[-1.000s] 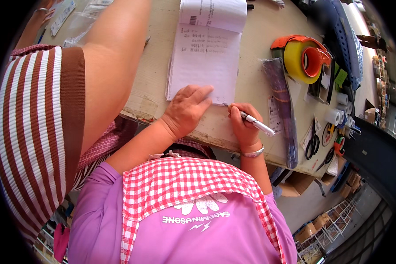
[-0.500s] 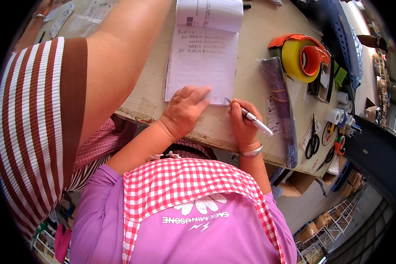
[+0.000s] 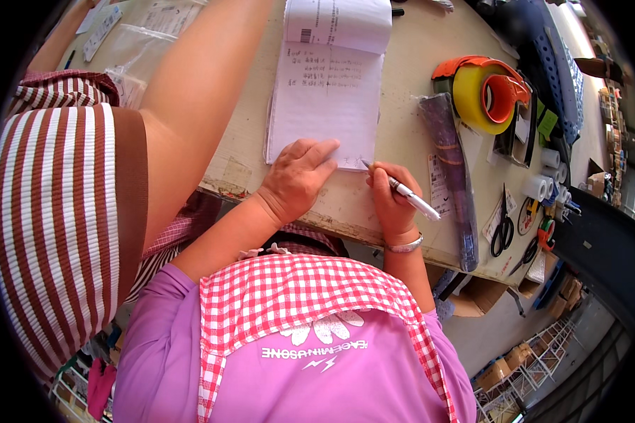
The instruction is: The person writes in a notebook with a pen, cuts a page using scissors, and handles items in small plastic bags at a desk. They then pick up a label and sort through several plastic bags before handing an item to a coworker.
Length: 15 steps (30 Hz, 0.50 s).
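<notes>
A notepad (image 3: 317, 113) of white paper lies on the table, its top sheet flipped back at the far end and several handwritten lines on the upper half of the page. On its lower left corner rests my left hand (image 3: 295, 176), with the thumb and forefinger stretched out over the paper and nothing held. My right hand (image 3: 394, 197), closed in a writing grip, holds a white pen (image 3: 415, 199). The pen's tip meets the page near its lower right corner, beside small fresh marks. A silvery bracelet is on my right wrist.
Right of the pad lie an orange tape dispenser with yellow tape (image 3: 473, 99), a long plastic-wrapped dark item (image 3: 453, 169), black scissors (image 3: 503, 233) and small white rolls (image 3: 540, 185). A co-worker's arm (image 3: 197, 92) in a striped sleeve reaches across at the left, near plastic packages (image 3: 162, 25).
The pen tip has shifted slightly left or down, and the marks by it look a little different. The co-worker's striped sleeve has moved, uncovering more plastic packages. My left hand stays put.
</notes>
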### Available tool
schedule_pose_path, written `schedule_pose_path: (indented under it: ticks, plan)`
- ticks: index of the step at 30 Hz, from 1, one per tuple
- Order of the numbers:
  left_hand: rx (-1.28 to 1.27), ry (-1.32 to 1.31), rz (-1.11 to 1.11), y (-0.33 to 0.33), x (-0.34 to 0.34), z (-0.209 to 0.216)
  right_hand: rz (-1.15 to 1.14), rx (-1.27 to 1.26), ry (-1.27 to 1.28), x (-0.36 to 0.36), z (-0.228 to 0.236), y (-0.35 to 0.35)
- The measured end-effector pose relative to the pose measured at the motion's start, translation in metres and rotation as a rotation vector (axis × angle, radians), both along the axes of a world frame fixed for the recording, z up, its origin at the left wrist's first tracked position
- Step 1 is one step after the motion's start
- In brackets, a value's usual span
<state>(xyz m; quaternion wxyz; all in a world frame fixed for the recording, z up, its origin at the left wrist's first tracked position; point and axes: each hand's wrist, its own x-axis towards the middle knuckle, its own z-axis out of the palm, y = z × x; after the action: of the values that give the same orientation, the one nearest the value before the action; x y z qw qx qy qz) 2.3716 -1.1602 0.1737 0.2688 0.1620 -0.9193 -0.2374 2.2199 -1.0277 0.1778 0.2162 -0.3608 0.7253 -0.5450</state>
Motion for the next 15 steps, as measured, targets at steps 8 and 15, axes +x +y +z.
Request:
schedule_pose_path:
  ticks: [8,15]
  plan:
    - [-0.008,0.004,0.005,-0.0002,-0.0004,0.0018,-0.044,0.032,0.03,-0.001,-0.0056,-0.0005]
    - [-0.003,-0.008,0.001,-0.0005,-0.0003,0.0007,-0.018,0.045,-0.005,-0.0023,-0.0049,0.0035]
